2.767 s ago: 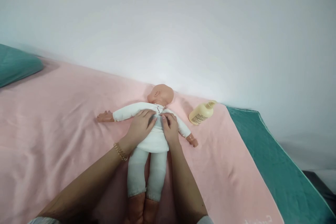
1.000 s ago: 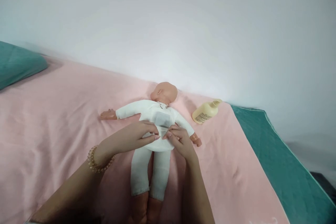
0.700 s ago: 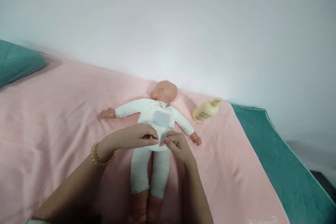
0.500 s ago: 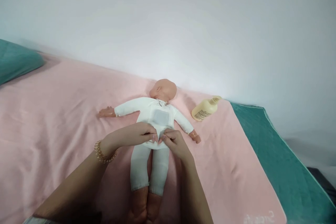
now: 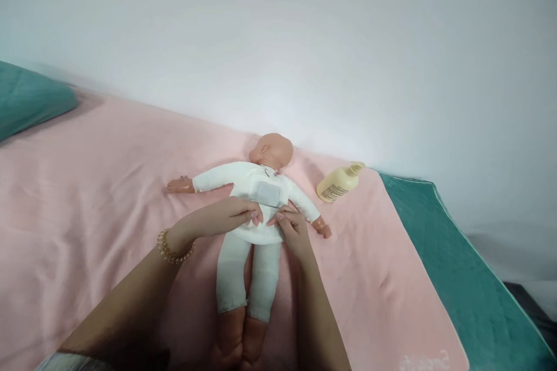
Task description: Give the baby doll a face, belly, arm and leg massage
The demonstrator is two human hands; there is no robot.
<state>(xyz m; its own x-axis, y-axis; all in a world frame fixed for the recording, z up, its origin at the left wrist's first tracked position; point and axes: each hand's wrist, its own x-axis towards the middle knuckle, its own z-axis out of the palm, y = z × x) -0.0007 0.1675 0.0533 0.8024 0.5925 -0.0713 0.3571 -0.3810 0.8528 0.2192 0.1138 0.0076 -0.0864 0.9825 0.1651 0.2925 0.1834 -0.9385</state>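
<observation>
A baby doll [image 5: 256, 235] lies on its front, with a white cloth body and bare plastic head, hands and lower legs. Its arms spread out to both sides. A pale grey rectangular patch [image 5: 268, 193] sits on its upper back. Just below the patch, my left hand [image 5: 241, 214] is closed in a pinch on the cloth of the back, a beaded bracelet [image 5: 174, 248] at its wrist. Facing it, my right hand [image 5: 291, 225] pinches the same cloth with thumb and fingertips. The two hands are close but apart, and the fingers partly hide the pinched cloth.
A pale yellow pump bottle [image 5: 338, 184] stands tilted in view, right of the doll's head. Under everything spreads a pink blanket [image 5: 374, 278] over a green cover [image 5: 452, 243]. A green pillow [image 5: 35, 98] lies far left. A white wall [image 5: 278, 40] rises behind.
Both hands have moved slightly up the doll's back towards the patch, and their fingertips are a little farther apart. The lower back cloth now shows smoother. The bottle stays in place.
</observation>
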